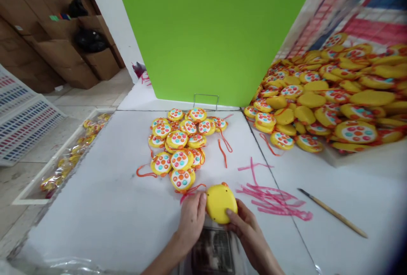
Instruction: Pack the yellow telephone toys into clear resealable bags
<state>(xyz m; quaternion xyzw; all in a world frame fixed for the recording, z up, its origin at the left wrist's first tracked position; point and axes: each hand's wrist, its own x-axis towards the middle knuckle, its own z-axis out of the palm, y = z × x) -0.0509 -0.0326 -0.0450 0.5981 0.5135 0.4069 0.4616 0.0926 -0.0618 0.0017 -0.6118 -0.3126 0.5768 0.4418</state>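
My left hand (191,218) and my right hand (244,224) together grip a round yellow toy (220,202) with its plain back up, low in the middle of the white table (104,207). Fingers of both hands curl round its edges. Just beyond it lies a pile of several matching yellow toys (182,141) face up, showing coloured buttons and orange cords. Below my hands sits a dark flat object (213,251), partly hidden by my wrists.
A large heap of the same toys (330,96) fills the right side. A thin brush (333,213) lies at the right beside pink marks (273,198). A green board (213,33) stands behind. A tray of bagged toys (63,160) sits on the floor at the left.
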